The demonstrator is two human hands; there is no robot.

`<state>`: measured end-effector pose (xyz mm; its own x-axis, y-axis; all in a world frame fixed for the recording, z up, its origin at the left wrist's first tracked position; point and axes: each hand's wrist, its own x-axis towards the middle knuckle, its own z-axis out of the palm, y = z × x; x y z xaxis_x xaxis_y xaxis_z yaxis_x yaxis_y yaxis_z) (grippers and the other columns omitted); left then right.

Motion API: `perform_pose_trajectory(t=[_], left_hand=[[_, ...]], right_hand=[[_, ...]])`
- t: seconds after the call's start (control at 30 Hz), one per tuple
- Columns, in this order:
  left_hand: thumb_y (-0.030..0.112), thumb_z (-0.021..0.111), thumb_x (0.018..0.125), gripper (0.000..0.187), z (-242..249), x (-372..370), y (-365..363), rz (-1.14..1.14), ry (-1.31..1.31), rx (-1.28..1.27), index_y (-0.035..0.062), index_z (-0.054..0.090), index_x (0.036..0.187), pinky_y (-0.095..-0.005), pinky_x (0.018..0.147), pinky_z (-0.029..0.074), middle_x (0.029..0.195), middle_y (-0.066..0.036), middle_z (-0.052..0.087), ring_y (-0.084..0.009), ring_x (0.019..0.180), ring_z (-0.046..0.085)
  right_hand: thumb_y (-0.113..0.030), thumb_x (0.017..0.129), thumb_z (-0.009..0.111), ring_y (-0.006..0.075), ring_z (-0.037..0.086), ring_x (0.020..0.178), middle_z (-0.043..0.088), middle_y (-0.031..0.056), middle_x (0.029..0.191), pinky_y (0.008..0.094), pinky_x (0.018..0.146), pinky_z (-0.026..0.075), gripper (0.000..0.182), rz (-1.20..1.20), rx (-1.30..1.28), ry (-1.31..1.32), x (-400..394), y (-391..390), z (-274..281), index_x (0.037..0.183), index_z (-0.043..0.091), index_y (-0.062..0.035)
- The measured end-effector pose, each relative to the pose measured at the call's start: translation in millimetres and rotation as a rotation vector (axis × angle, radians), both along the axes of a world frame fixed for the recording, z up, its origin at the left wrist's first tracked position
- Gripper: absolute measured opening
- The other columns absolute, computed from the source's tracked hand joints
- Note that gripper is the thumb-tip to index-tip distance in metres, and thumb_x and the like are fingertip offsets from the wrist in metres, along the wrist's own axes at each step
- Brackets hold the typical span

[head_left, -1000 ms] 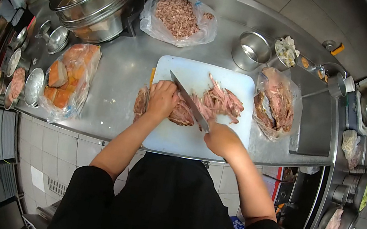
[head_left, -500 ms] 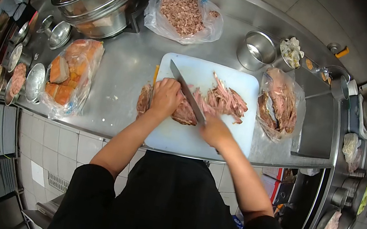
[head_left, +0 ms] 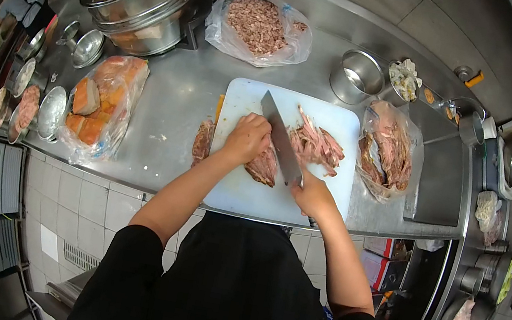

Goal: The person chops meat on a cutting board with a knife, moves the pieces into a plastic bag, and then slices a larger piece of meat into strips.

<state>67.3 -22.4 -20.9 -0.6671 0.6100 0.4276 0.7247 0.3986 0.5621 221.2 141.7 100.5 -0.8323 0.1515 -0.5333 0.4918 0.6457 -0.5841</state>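
A knife (head_left: 283,143) is in my right hand (head_left: 314,196), whose fingers are wrapped around the handle. Its broad blade slants up and to the left, between a brown-pink piece of cooked meat (head_left: 262,167) and a heap of meat strips (head_left: 317,146). My left hand (head_left: 249,139) presses on the piece with curled fingers, close beside the blade, and covers its upper part. All of this lies on a white cutting board (head_left: 223,190). Another chunk of meat (head_left: 203,142) rests just off the board's left edge.
Bagged orange-brown blocks (head_left: 95,106) lie at the left. Behind the board is a bag of diced meat (head_left: 256,28). A metal pot (head_left: 357,77) stands at the back right, above bagged meat (head_left: 390,146). A sink (head_left: 442,182) is at the far right, a large steel cooker (head_left: 141,16) at the back left.
The knife and my right hand have shifted right and slightly down, away from my left fingers. The blade now separates the piece from the strips. My left hand has moved slightly right, still on the meat.
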Motion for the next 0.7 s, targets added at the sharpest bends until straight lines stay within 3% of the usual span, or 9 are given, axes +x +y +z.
perform_pose_trajectory(t=[0.13, 0.2, 0.3, 0.37, 0.4, 0.47, 0.57, 0.7], left_hand=[[0.01, 0.066, 0.081, 0.018, 8, -1, -7, -0.065, 0.008, 0.104, 0.0072, 0.064, 0.099, -0.0419, 0.09, 0.043, 0.1, -0.009, 0.062, -0.0323, 0.104, 0.054], [0.01, 0.067, 0.083, 0.02, 18, 6, -22, 0.139, -0.02, 0.046, 0.0087, 0.066, 0.103, -0.0408, 0.092, 0.043, 0.105, -0.008, 0.062, -0.0315, 0.106, 0.055], [0.009, 0.068, 0.083, 0.017, 21, 16, -28, 0.041, -0.057, -0.044, 0.0076, 0.066, 0.1, -0.0414, 0.09, 0.043, 0.106, -0.008, 0.061, -0.0314, 0.104, 0.055], [0.008, 0.068, 0.083, 0.017, 24, 14, -25, 0.036, -0.052, -0.063, 0.0069, 0.065, 0.099, -0.042, 0.089, 0.044, 0.105, -0.009, 0.06, -0.0316, 0.103, 0.055], [0.007, 0.068, 0.082, 0.016, 25, 14, -23, 0.028, -0.052, -0.084, 0.0063, 0.065, 0.098, -0.0425, 0.088, 0.044, 0.105, -0.009, 0.059, -0.0319, 0.102, 0.055], [0.007, 0.067, 0.083, 0.015, 24, 10, -20, 0.027, -0.063, -0.113, 0.007, 0.065, 0.097, -0.0425, 0.088, 0.043, 0.104, -0.008, 0.059, -0.0302, 0.102, 0.055], [0.006, 0.066, 0.083, 0.013, 23, 6, -18, 0.026, -0.071, -0.153, 0.0071, 0.065, 0.096, -0.0422, 0.087, 0.043, 0.103, -0.006, 0.058, -0.0291, 0.102, 0.055], [0.005, 0.069, 0.08, 0.017, 23, 4, -18, 0.0, -0.08, -0.113, 0.0027, 0.065, 0.095, -0.0433, 0.086, 0.045, 0.101, -0.012, 0.058, -0.0341, 0.1, 0.055]], right_hand=[[-0.017, 0.091, 0.054, 0.0288, 0.063, 0.049, 0.066, 0.0197, 0.069, 0.0412, 0.055, 0.052, 0.027, -0.087, -0.023, 0.007, 8, 6, -4, 0.111, 0.058, 0.0002], [-0.016, 0.09, 0.054, 0.0285, 0.062, 0.047, 0.066, 0.0196, 0.069, 0.0407, 0.054, 0.052, 0.027, -0.092, -0.026, -0.003, 7, 3, -5, 0.111, 0.058, -0.0004], [-0.016, 0.088, 0.055, 0.0332, 0.067, 0.059, 0.068, 0.022, 0.076, 0.0437, 0.063, 0.054, 0.028, -0.06, 0.013, -0.066, 7, 2, -4, 0.112, 0.059, -0.0014], [-0.017, 0.086, 0.057, 0.0392, 0.069, 0.079, 0.069, 0.0248, 0.086, 0.048, 0.076, 0.054, 0.029, 0.03, 0.143, 0.014, 9, 6, -10, 0.11, 0.059, -0.0009], [-0.017, 0.086, 0.057, 0.0392, 0.069, 0.079, 0.069, 0.0248, 0.086, 0.048, 0.076, 0.054, 0.029, 0.032, 0.143, 0.011, 9, 7, -4, 0.11, 0.059, -0.0009], [-0.017, 0.085, 0.058, 0.0428, 0.066, 0.094, 0.069, 0.0265, 0.094, 0.0512, 0.086, 0.05, 0.03, 0.143, 0.275, 0.073, 10, 8, 10, 0.109, 0.059, -0.0001], [-0.016, 0.085, 0.058, 0.0425, 0.066, 0.094, 0.069, 0.0269, 0.095, 0.0505, 0.086, 0.051, 0.03, 0.26, 0.326, 0.014, 8, 8, 37, 0.11, 0.059, 0.0006], [-0.015, 0.085, 0.057, 0.0418, 0.066, 0.096, 0.069, 0.0262, 0.098, 0.0502, 0.087, 0.051, 0.03, 0.257, 0.27, 0.045, -4, 1, -5, 0.111, 0.059, -0.0004]])
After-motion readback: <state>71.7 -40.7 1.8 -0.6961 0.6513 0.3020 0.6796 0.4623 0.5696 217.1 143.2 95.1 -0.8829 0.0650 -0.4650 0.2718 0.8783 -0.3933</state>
